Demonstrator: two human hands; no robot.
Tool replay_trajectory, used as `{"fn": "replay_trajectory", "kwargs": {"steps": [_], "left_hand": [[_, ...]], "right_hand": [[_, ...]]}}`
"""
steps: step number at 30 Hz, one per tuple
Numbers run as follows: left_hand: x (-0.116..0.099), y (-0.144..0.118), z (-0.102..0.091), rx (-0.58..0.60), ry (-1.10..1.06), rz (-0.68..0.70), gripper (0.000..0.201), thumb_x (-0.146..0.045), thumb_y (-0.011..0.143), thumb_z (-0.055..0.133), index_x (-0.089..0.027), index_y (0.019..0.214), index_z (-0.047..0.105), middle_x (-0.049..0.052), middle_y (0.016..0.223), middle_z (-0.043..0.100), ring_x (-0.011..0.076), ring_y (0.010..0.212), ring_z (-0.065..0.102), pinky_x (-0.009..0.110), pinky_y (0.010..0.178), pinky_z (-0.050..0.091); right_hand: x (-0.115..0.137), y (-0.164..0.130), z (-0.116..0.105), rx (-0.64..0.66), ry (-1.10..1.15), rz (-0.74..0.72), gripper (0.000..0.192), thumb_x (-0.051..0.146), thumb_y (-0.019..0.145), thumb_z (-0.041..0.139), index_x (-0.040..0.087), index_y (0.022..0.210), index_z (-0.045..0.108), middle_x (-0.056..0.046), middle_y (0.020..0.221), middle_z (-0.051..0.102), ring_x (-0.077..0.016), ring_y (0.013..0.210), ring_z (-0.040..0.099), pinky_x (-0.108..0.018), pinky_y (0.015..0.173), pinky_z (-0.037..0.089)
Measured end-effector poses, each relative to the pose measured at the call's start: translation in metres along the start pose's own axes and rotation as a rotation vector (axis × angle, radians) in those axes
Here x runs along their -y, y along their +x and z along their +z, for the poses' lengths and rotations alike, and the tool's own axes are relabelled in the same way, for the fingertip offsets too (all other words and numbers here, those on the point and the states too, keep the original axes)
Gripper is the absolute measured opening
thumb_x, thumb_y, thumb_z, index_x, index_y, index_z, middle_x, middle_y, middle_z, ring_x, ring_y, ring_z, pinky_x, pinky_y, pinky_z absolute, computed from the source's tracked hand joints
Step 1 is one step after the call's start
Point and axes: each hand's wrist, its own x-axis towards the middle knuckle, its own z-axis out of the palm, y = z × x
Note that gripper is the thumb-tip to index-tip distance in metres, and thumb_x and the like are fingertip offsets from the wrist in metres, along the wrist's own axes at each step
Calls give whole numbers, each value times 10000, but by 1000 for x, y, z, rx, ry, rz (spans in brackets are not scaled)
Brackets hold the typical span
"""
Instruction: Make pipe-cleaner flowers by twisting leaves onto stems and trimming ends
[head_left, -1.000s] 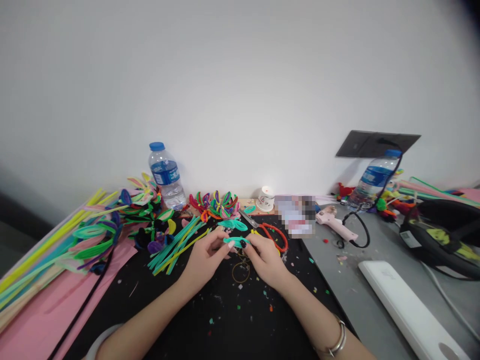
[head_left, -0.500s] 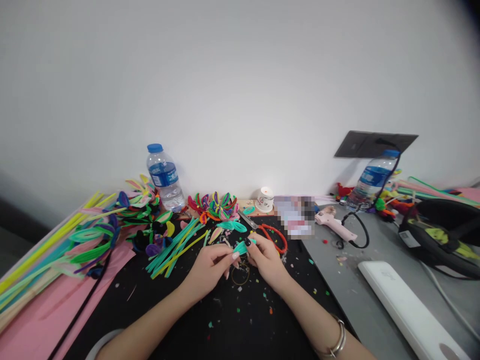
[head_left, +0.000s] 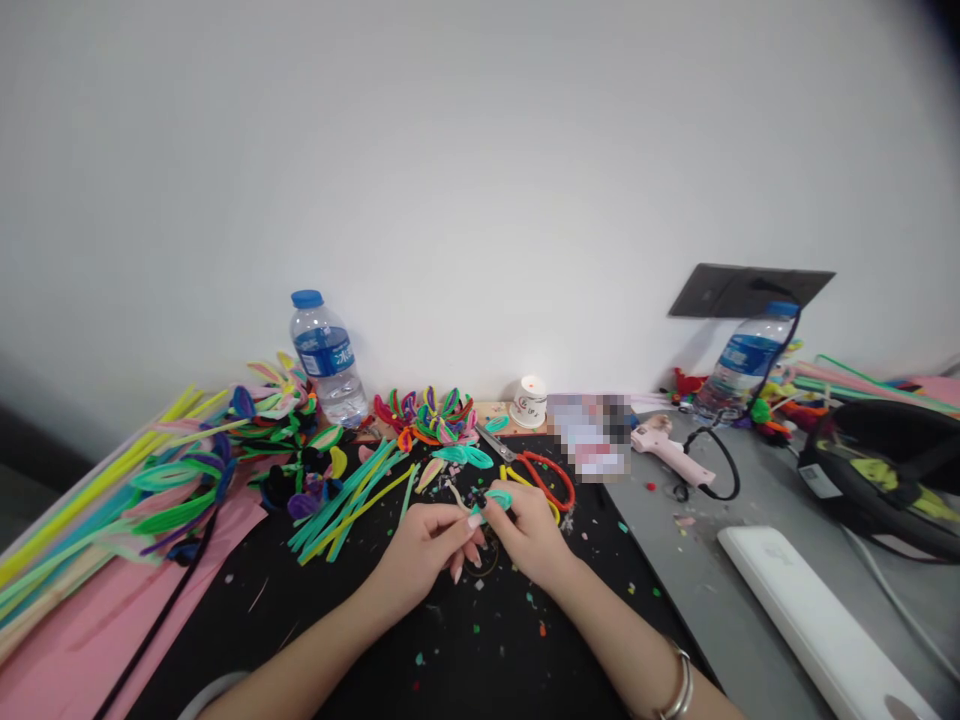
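My left hand (head_left: 424,553) and my right hand (head_left: 529,533) meet over the black mat (head_left: 465,640), both pinching a small teal pipe-cleaner loop (head_left: 495,500) between the fingertips. The loop is bent into a short leaf shape, partly hidden by my fingers. Red-handled scissors (head_left: 541,473) lie just beyond my right hand. A bundle of teal and yellow pipe cleaners (head_left: 347,496) lies to the left of my left hand. Finished multicoloured pipe-cleaner flowers (head_left: 431,414) sit at the back by the wall.
A water bottle (head_left: 325,357) stands back left, a second bottle (head_left: 739,371) back right. A pink glue gun (head_left: 670,448) with a black cord, a white flat box (head_left: 817,620) and a black headset (head_left: 892,470) lie on the grey table at right. Pink paper (head_left: 82,630) lies left.
Both hands have dropped slightly toward me and closed in tighter on the teal piece, which went from a stretched strip to a small folded loop.
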Motion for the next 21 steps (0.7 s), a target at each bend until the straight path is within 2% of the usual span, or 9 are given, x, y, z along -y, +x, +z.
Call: {"fn": "replay_trajectory", "kwargs": {"steps": [5, 9, 13, 16, 21], "left_hand": [[5, 0, 2, -6, 5, 6, 360, -442, 754, 546, -131, 585, 609, 11, 499, 585, 72, 358, 419, 195, 378, 306], [3, 0, 3, -48, -2, -55, 345, -430, 714, 559, -134, 539, 591, 2, 445, 555, 72, 331, 401, 193, 355, 288], [-2, 0, 2, -87, 37, -71, 303, -370, 704, 532, -150, 498, 556, -11, 412, 526, 64, 315, 358, 193, 348, 236], [-2, 0, 1, -114, 91, -37, 283, -324, 716, 507, -164, 483, 514, -33, 399, 486, 61, 326, 324, 197, 364, 204], [1, -2, 1, -134, 160, 26, 339, -346, 796, 448, -175, 505, 481, -44, 416, 440, 79, 373, 349, 211, 411, 251]], "right_hand": [[2, 0, 5, 109, 6, 37, 332, 170, 909, 311, 183, 588, 395, 27, 554, 442, -101, 523, 430, -207, 533, 314], [2, 1, 8, 107, -47, 41, 320, 148, 891, 328, 182, 580, 395, 27, 554, 436, -102, 522, 436, -212, 534, 313], [-2, 2, 5, 51, -64, 60, 339, 200, 905, 348, 186, 567, 368, 37, 538, 402, -100, 509, 405, -213, 513, 293], [-3, 2, 3, 26, -105, 80, 350, 213, 917, 323, 190, 568, 352, 37, 531, 388, -104, 496, 386, -217, 501, 279], [-1, 0, 4, 23, -190, 65, 333, 199, 919, 306, 189, 591, 364, 25, 550, 417, -108, 510, 402, -219, 508, 276]]}}
